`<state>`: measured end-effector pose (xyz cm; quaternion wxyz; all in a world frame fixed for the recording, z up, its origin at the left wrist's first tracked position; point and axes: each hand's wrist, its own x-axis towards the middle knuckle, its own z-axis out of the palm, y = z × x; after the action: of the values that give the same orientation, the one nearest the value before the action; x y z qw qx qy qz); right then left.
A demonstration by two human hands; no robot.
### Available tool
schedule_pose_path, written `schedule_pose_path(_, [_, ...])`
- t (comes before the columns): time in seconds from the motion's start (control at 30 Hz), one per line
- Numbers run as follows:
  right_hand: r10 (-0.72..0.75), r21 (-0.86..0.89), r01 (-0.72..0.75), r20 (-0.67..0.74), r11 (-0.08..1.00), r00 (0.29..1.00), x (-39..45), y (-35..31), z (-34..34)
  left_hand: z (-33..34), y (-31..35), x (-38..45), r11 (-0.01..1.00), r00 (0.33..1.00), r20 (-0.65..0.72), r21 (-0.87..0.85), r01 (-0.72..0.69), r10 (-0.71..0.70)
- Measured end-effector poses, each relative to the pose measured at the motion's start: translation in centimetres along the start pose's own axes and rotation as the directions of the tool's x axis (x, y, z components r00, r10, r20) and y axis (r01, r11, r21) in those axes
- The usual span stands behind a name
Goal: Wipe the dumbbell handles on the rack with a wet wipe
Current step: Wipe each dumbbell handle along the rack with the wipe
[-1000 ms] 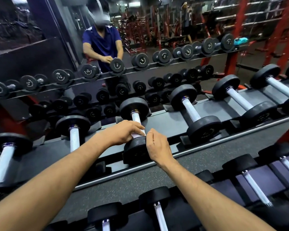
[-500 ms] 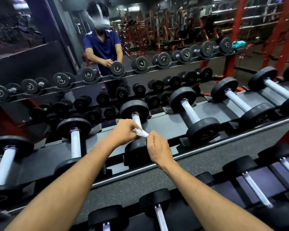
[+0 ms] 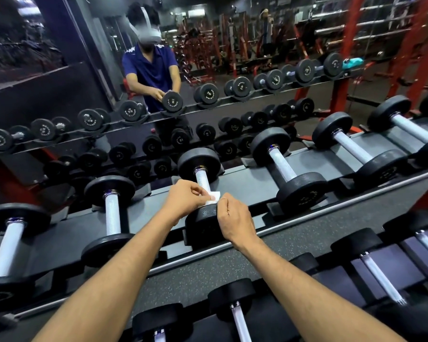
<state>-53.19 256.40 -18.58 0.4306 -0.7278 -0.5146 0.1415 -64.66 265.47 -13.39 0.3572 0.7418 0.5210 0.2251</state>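
Observation:
A small white wet wipe (image 3: 214, 196) is pinched between my left hand (image 3: 186, 198) and my right hand (image 3: 234, 221), just above the near black head of a dumbbell (image 3: 200, 166) in the middle of the top rack tier. That dumbbell's pale knurled handle (image 3: 202, 179) shows above my fingers; its lower part is hidden behind my hands. The wipe sits at the near end of the handle, held by both hands' fingertips.
More dumbbells lie in a row on the grey rack (image 3: 252, 186), to the left (image 3: 111, 211) and right (image 3: 286, 169). A lower tier holds smaller dumbbells (image 3: 235, 307). A mirror (image 3: 84, 70) behind the rack reflects me and red gym frames.
My left hand let go of the handle and lifted slightly. The wipe, earlier wrapped on the handle, is now held out flat between both hands' fingertips.

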Motion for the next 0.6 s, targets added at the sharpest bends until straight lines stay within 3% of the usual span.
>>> schedule_pose_path(0.17, [-0.016, 0.025, 0.017, -0.021, 1.0, 1.0, 0.0, 0.0, 0.1, 0.3, 0.2, 0.4, 0.996, 0.996, -0.066, 0.047, 0.07, -0.066])
schedule_pose_path(0.37, [-0.037, 0.042, 0.039, -0.04, 0.998, 0.999, 0.0, 0.1, 0.0, 0.5, 0.9, 2.3, 0.985, 0.943, -0.302, -0.14, 0.103, -0.142])
schedule_pose_path(0.47, [-0.062, 0.025, 0.063, -0.025, 0.998, 0.998, 0.0, 0.2, 0.1, 0.9, 0.7, 2.3, 0.968, 0.948, -0.259, -0.215, 0.133, -0.188])
schedule_pose_path(0.6, [-0.054, 0.018, 0.054, -0.025, 0.998, 0.998, 0.1, 0.2, 0.1, 1.1, -0.5, 1.8, 0.961, 0.964, -0.124, -0.181, 0.21, -0.234])
